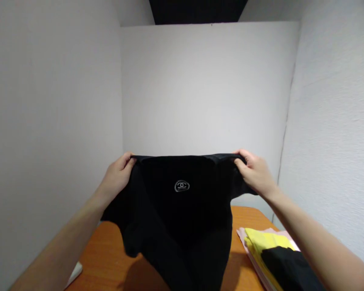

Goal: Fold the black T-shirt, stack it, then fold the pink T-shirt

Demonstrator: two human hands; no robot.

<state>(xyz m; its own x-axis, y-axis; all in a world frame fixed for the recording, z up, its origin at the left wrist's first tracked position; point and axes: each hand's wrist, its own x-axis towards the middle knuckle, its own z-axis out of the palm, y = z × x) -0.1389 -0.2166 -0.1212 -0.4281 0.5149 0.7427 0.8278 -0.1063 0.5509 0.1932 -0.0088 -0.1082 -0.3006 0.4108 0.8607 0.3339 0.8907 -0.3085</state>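
Left hand [118,176] and right hand [255,171] are each closing on an upper corner of a black T-shirt [182,218], pinching the fabric between thumb and fingers and drawing its top edge taut between them. White partition walls [206,89] are standing beyond and to either side of the hands. An orange wooden table [109,258] is lying beneath them. The shirt is hanging below and between the hands, above the table. It looks soft, light and limp, probably sagging wherever unsupported, so the shoulder corners seem the soundest hold. A stack of folded garments [269,242], pink, yellow and black, is resting below the right hand. A small pale logo [182,186] is showing midway between the hands.
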